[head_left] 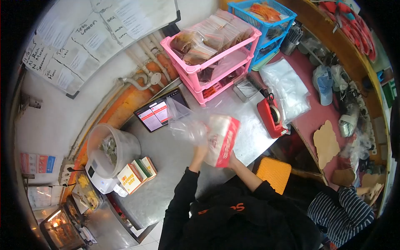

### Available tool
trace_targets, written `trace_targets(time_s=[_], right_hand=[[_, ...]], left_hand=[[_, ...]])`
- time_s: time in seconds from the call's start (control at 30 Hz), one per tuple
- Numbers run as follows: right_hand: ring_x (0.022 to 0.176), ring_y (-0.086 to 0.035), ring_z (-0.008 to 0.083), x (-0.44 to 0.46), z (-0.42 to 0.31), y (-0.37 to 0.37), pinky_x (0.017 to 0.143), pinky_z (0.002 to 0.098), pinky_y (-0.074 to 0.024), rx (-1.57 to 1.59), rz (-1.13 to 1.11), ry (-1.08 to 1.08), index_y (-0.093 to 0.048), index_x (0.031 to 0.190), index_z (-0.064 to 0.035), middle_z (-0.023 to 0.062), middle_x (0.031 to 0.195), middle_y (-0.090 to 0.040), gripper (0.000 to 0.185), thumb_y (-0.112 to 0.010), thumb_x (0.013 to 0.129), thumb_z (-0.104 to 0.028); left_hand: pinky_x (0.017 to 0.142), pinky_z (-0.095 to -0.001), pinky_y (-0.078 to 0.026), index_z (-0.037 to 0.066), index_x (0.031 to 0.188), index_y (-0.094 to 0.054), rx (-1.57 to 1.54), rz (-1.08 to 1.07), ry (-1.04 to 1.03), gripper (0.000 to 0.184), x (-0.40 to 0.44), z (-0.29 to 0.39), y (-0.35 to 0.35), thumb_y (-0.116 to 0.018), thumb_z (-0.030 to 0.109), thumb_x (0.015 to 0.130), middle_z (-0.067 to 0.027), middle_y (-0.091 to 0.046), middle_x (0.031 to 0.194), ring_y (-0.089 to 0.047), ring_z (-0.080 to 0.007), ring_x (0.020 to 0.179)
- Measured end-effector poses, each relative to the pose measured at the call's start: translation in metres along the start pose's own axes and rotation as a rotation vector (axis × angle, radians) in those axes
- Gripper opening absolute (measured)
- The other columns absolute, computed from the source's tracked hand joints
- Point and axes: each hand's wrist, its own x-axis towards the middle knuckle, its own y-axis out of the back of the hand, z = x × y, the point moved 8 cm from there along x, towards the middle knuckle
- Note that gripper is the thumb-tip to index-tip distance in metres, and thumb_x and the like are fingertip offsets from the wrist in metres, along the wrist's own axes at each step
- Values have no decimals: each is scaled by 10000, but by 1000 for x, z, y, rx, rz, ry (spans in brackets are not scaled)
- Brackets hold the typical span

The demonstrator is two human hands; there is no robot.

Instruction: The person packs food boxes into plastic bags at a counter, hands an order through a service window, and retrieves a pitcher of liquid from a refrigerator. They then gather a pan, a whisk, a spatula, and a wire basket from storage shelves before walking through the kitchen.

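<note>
A red-and-white package (223, 141) with lettering on its red side is held up over the metal table. My right hand (233, 161) is closed on its lower right edge, the fingers mostly hidden behind it. To the left a clear plastic bag (183, 121) hangs loosely, spreading across part of the tablet (160, 110). My left hand (201, 151) is closed on this bag beside the package; the plastic blurs its fingertips. Whether the package is partly inside the bag I cannot tell.
Pink tiered baskets (196, 77) of filled pouches and blue baskets (250, 14) stand at the back. A red tape dispenser (266, 118) and clear bags (285, 89) lie right. Left are a clear tub (130, 146) and small boxes (134, 179). Another person in stripes (343, 212) is right.
</note>
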Motion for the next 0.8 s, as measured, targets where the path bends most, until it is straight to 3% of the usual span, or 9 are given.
trace_targets(time_s=[0.17,0.2,0.27,0.4,0.47,0.6,0.7,0.77,0.8], right_hand=[[1043,-441,264,-45,0,-55,829,478,-371,-111,-436,-112,-321,1212,-42,148,1168,-420,564,-375,819,-443],[1008,-469,259,-36,-12,-32,805,446,-396,-368,-173,-44,-351,1191,-32,150,1142,-443,562,-400,811,-442],[973,-496,254,-26,-45,-10,781,414,-421,-615,102,36,-382,1171,-21,152,1116,-465,561,-425,803,-442],[785,-576,236,23,-117,-18,677,316,-446,-1539,407,-118,-599,870,6,130,812,-607,419,-492,770,-387],[730,-580,261,36,-116,-97,668,329,-443,-2152,437,106,-615,825,-12,158,756,-604,344,-523,728,-329],[650,-584,255,76,-141,-102,588,332,-462,-2066,109,474,-609,822,-27,150,739,-603,255,-518,636,-176],[523,-559,145,64,-265,-74,425,234,-426,-1568,363,357,-605,818,-24,64,579,-564,261,-491,594,-96],[668,-600,249,47,-335,-74,608,352,-475,-2060,783,821,-595,802,-25,147,650,-586,208,-494,645,-117],[685,-593,278,56,-343,-63,623,378,-472,-2247,888,768,-593,784,-23,174,701,-584,184,-506,644,-105]], left_hand=[[882,-400,-272,32,986,-503,-3,-23,-213,310,21,26,25,-505,119,689,-124,-459,1097,-426,-227,1010],[882,-400,-272,32,986,-503,-5,-28,-217,310,24,30,30,-505,119,689,-124,-459,1097,-426,-227,1010],[855,-367,-305,28,926,-521,675,-269,-790,279,4,62,3,-509,136,670,-110,-490,1031,-431,-220,990],[818,-331,-336,52,824,-562,532,-568,-1047,202,-28,63,-29,-507,149,655,-89,-493,1006,-455,-208,946],[804,-319,-353,95,741,-562,564,-767,-1332,133,-65,86,-53,-497,170,652,-80,-543,952,-500,-191,887],[713,-349,-407,56,675,-574,471,-813,-704,135,-21,53,-50,-519,160,611,-97,-562,630,-546,-236,724],[651,-386,-425,45,714,-568,359,-373,-226,169,-8,-6,-23,-531,164,600,-128,-565,673,-547,-290,693],[617,-413,-427,42,780,-568,226,-210,-132,221,-10,-11,-15,-543,155,593,-145,-562,662,-544,-328,661],[610,-414,-430,47,805,-573,293,-234,6,240,-14,-42,-28,-550,149,589,-146,-561,650,-542,-332,649]])
